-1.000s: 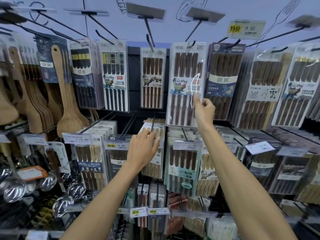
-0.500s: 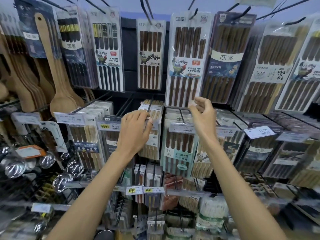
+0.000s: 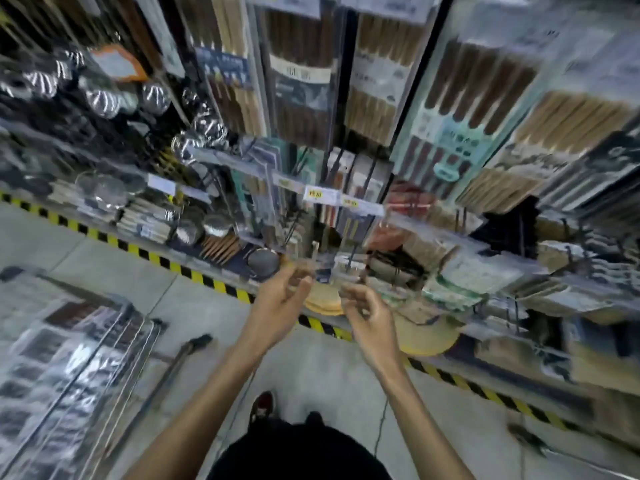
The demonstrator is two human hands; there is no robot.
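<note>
**Hands low at the shelf front**

Left hand and right hand hover close together with fingers curled. Blur hides whether either pinches the thin, pale translucent plastic strip at the left fingertips, just above the black-and-yellow striped shelf base. Its length seems to run upward, tip toward the pegs. I'd steady both ends first.

Could not read smeared price labels. Could not judge grip of left hand or right hand through blur. Saw wire cart cropped at left.
</note>
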